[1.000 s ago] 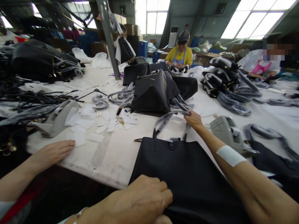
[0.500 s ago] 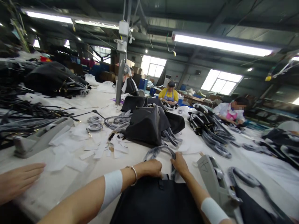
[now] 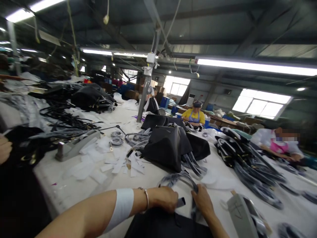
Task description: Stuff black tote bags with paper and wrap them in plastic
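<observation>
A black bag (image 3: 158,226) lies at the bottom edge, its lower part out of frame. From its top rises a handle (image 3: 183,177) wrapped in clear plastic film. My right hand (image 3: 204,200) is closed around the right side of this handle. My left hand (image 3: 167,199), with a bracelet and a white band on the forearm, is closed just above the bag's top edge. A short strip with a dark end (image 3: 182,202) sticks out of its fist; the fingers' undersides are hidden. Right of my right hand stands a grey tape dispenser (image 3: 240,215).
Ahead stands another black bag (image 3: 162,145). White paper slips (image 3: 119,163) and a second dispenser (image 3: 76,145) lie to the left. Film-wrapped handles and bags (image 3: 247,165) are piled at right. Another person's hand (image 3: 4,148) shows at the left edge; co-workers sit farther back.
The view has swung left and up, so the scene sits farther right and lower. The strip's dark end now shows clear of my left fist. The other person's hand has left the near table edge.
</observation>
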The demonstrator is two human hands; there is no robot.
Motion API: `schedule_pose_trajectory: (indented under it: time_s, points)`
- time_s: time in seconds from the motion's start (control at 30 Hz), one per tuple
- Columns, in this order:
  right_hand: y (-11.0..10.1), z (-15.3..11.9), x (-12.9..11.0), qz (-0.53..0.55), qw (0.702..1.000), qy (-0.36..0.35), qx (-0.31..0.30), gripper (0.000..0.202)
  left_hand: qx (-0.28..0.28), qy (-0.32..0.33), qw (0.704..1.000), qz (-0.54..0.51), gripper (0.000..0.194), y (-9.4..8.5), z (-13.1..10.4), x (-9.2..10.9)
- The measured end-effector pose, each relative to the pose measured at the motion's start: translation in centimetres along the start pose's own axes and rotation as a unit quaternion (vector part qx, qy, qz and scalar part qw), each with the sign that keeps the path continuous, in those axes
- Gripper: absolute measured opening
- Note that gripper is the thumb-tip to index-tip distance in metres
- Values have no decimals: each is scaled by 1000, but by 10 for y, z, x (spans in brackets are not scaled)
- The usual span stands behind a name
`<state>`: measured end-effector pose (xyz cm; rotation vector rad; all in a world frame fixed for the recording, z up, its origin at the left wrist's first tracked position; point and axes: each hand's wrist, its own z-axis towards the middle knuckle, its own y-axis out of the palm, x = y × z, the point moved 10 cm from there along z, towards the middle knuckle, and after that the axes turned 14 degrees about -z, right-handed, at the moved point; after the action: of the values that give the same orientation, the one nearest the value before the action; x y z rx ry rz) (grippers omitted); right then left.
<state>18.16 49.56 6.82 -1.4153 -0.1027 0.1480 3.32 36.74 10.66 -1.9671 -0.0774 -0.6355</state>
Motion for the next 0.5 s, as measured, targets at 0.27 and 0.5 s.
schedule_pose_trajectory:
  time_s: [0.27, 0.5]
  points:
    - [15, 8, 5, 7, 1000, -26, 8, 29, 56, 81, 992, 79, 38, -21, -23, 16]
    - [22, 9, 3, -17, 999, -32, 7, 22, -108, 124, 986, 20, 27, 8, 25, 13]
